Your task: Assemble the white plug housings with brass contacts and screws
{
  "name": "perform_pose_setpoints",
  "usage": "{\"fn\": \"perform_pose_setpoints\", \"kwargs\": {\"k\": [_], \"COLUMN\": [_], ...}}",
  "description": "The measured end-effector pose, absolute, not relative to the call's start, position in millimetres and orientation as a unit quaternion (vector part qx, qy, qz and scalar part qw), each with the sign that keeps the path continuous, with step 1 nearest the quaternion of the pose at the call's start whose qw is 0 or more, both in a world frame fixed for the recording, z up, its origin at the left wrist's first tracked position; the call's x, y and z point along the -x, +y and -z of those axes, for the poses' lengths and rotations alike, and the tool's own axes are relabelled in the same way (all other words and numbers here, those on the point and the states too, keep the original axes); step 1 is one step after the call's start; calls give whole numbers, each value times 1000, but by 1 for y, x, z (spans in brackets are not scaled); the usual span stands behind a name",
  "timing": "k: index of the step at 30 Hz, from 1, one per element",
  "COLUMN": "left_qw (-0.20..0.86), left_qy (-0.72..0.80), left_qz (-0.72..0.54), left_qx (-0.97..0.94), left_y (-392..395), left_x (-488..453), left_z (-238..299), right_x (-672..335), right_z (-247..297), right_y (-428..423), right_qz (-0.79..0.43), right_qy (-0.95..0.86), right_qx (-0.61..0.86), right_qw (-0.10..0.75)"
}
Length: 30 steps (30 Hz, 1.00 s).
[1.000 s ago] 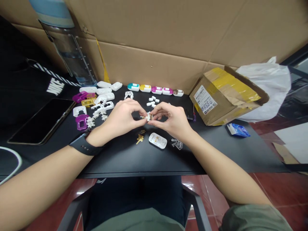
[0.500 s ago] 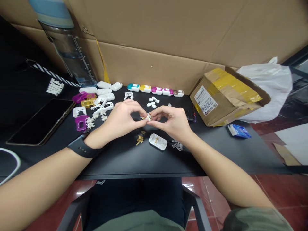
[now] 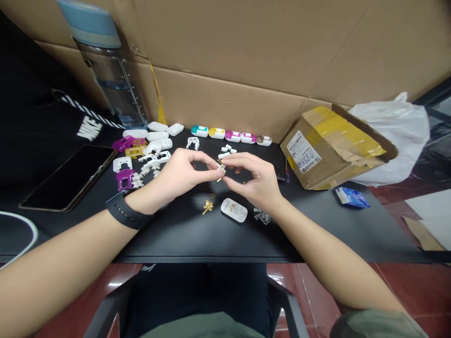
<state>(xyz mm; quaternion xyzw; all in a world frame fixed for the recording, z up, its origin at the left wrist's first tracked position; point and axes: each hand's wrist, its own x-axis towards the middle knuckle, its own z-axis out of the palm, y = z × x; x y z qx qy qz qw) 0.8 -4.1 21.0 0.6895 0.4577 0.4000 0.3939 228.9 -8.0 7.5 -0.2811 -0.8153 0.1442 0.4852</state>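
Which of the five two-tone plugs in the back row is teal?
The leftmost plug, the row's only teal-and-white one; the rest are yellow, magenta or brownish.

Black watch (image 3: 127,213) at wrist of left hand (image 3: 179,172); forearms bare; olive-green sleeve (image 3: 380,324) at right elbow.

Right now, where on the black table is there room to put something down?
The widest bare strip of the table runs along the near edge, below the white shell. Another lies right of the clear bits, below the blue packet. Crowded: the plastic parts at back left, and around the left hand and right hand pinching a small part.
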Motion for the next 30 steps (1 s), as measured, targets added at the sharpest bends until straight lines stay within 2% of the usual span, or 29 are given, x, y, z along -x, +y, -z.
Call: {"fn": "perform_pose_setpoints", "kwargs": {"k": [7,14,22,25,30], "left_qw": [449,428,418,380,232], "left_qy": [407,416,369,353,352], "left_qz": [-412,-407,-387,-396,-463], "left_qx": [-681,-692,-734,-758,-780], "left_y": [0,0,9,12,10], "left_x": [-1,1,8,10,10], "left_z": [-13,-14,-15,-13,-12], "right_x": [-228,-229,-230,-229,-229], "right_z": [-6,-9,-10,-9,-10], "right_y": [-10,-11,-11,-12,-12], "right_qz": [-94,-93,-115,-144,-200], "right_qy": [-811,-816,-801,-791,-767], "right_qx": [295,301,291,300,315], "right_qw": [496,485,511,514,522]}}
